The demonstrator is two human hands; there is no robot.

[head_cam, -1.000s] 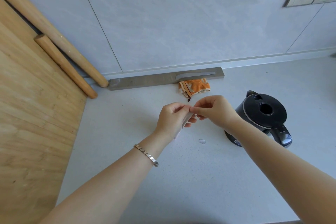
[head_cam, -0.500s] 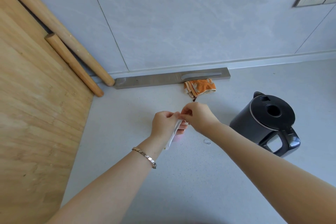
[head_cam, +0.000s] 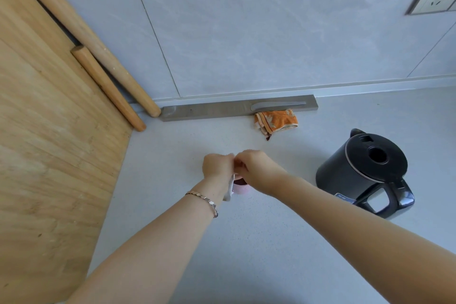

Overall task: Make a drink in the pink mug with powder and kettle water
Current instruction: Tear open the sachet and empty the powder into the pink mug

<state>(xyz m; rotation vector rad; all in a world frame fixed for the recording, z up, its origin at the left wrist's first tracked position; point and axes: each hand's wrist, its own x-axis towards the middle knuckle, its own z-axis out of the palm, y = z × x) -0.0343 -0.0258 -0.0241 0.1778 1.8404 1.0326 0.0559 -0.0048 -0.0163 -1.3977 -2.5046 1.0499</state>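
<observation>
Both hands, left hand [head_cam: 218, 168] and right hand [head_cam: 256, 170], pinch closed on the slim white powder sachet [head_cam: 229, 189], hanging toward six o'clock beside the small pink ceramic mug [head_cam: 240, 188] beneath.

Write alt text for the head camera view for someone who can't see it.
Two bare hands, left hand and right hand, pinch a small white packet over a pink mug on a pale countertop. A black kettle stands to the right, an orange cloth lies by the wall, and a wooden board with two rolling pins is at left.
</observation>
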